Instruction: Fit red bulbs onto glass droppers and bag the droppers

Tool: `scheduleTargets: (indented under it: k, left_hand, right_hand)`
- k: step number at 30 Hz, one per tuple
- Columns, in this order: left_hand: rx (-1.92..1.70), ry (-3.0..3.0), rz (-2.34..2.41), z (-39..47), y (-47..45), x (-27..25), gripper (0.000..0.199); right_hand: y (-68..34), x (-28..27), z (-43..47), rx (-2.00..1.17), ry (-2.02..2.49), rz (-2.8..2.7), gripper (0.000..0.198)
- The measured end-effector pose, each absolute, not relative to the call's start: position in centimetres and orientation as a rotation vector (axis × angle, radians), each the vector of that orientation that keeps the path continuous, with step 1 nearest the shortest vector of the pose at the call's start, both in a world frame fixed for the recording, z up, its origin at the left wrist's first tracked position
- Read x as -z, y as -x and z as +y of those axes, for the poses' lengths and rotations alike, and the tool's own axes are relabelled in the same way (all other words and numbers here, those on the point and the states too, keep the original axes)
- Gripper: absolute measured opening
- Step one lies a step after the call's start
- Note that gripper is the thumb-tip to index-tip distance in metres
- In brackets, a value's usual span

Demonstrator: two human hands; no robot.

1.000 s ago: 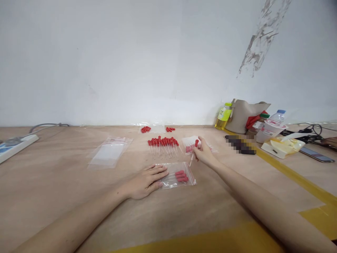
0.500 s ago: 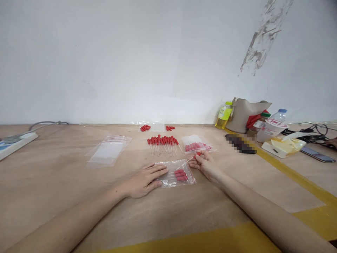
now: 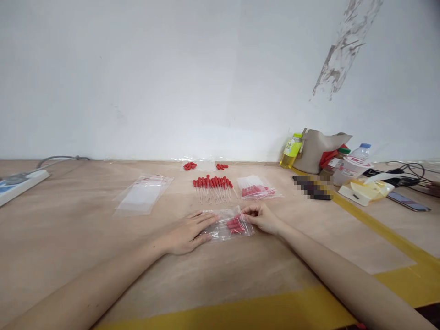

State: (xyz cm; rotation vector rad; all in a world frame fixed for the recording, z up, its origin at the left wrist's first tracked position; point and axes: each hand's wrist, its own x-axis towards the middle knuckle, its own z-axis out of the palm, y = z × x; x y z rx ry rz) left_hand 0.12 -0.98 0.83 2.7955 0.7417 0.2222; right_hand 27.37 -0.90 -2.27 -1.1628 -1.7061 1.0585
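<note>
My left hand [image 3: 189, 233] lies flat, fingers stretched out, on the left end of a clear zip bag [image 3: 222, 234]. Inside the bag, several red-bulbed droppers [image 3: 234, 228] lie side by side, bulbs to the right and thin stems to the left. At the bag's right-hand mouth, my right hand [image 3: 259, 217] has its fingers closed on a dropper whose stem is inside the bag. My fingers partly hide its bulb. Just beyond, a row of loose droppers [image 3: 213, 183] lies with bulbs away from me.
Flat zip bags [image 3: 139, 197] lie at left, filled bags [image 3: 259, 189] right of the row. Small red bulbs [image 3: 189, 166] rest by the wall. A power strip [image 3: 24, 185] is far left; a yellow-capped bottle [image 3: 291, 150], cup [image 3: 351, 169] and phone [image 3: 409, 201] are at right.
My right hand has moved slightly left to the bag's mouth, and the dropper it holds has gone into the bag. The left hand stays on the bag.
</note>
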Motion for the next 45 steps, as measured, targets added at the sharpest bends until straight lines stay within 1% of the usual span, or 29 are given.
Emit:
scheduleTargets:
  k: [5, 8, 9, 11, 13, 15, 20, 26, 28, 33, 35, 38, 40, 42, 45]
  left_hand:
    - [-0.195, -2.814, 0.747, -1.0, -0.1, -0.8, 0.049]
    - [-0.19, -2.814, 0.765, -1.0, 0.0, -0.8, 0.05]
    - [-0.187, -2.815, 0.767, -1.0, 0.0, -0.8, 0.05]
    - [-0.184, -2.817, 0.765, -1.0, 0.0, -0.8, 0.05]
    - [-0.181, -2.819, 0.764, -1.1, -0.1, -0.9, 0.05]
    - [-0.178, -2.821, 0.773, -1.1, -0.2, -1.0, 0.05]
    - [-0.177, -2.819, 0.786, -1.2, -0.2, -1.1, 0.049]
    - [-0.174, -2.83, 0.773, -1.2, -0.2, -1.2, 0.046]
    - [-0.156, -2.836, 0.775, -1.2, -0.2, -1.2, 0.045]
    - [-0.148, -2.838, 0.76, -1.1, -0.2, -1.1, 0.045]
    - [-0.152, -2.833, 0.758, -1.0, -0.1, -1.0, 0.045]
    - [-0.148, -2.836, 0.753, -0.9, -0.1, -0.9, 0.047]
    - [-0.14, -2.84, 0.755, -0.9, 0.0, -0.9, 0.048]
    - [-0.136, -2.842, 0.756, -0.9, 0.0, -0.9, 0.048]
    - [-0.14, -2.846, 0.745, -0.9, 0.0, -1.0, 0.047]
  right_hand:
    - [-26.4, 2.3, -0.5, -0.834, 1.129, -1.721, 0.028]
    - [-26.5, 2.1, -0.5, -0.752, 1.096, -1.841, 0.024]
    - [-26.7, 2.0, -0.6, -0.782, 1.077, -1.881, 0.024]
    - [-27.1, 1.8, -0.7, -0.946, 1.045, -1.905, 0.029]
    - [-27.2, 1.8, -0.7, -1.135, 1.04, -1.843, 0.035]
    - [-27.1, 2.1, -0.6, -1.216, 1.059, -1.735, 0.039]
    - [-26.1, 3.3, -0.3, -1.005, 1.179, -1.581, 0.032]
    - [-27.9, 2.6, -0.4, -1.04, 1.079, -1.885, 0.026]
    - [-28.4, 2.0, 0.0, -0.913, 1.162, -1.894, 0.023]
    - [-27.3, 0.1, 2.7, -0.323, 1.552, -1.857, 0.014]
    - [-26.2, -0.6, 4.4, -0.207, 1.767, -1.858, 0.019]
    - [-24.7, -1.1, 7.1, -0.211, 1.952, -1.797, 0.04]
    - [-23.9, -1.0, 8.6, -0.243, 2.013, -1.771, 0.05]
    - [-23.3, -0.8, 9.7, -0.275, 2.052, -1.76, 0.054]
    - [-22.7, -0.8, 10.4, -0.32, 2.057, -1.757, 0.054]
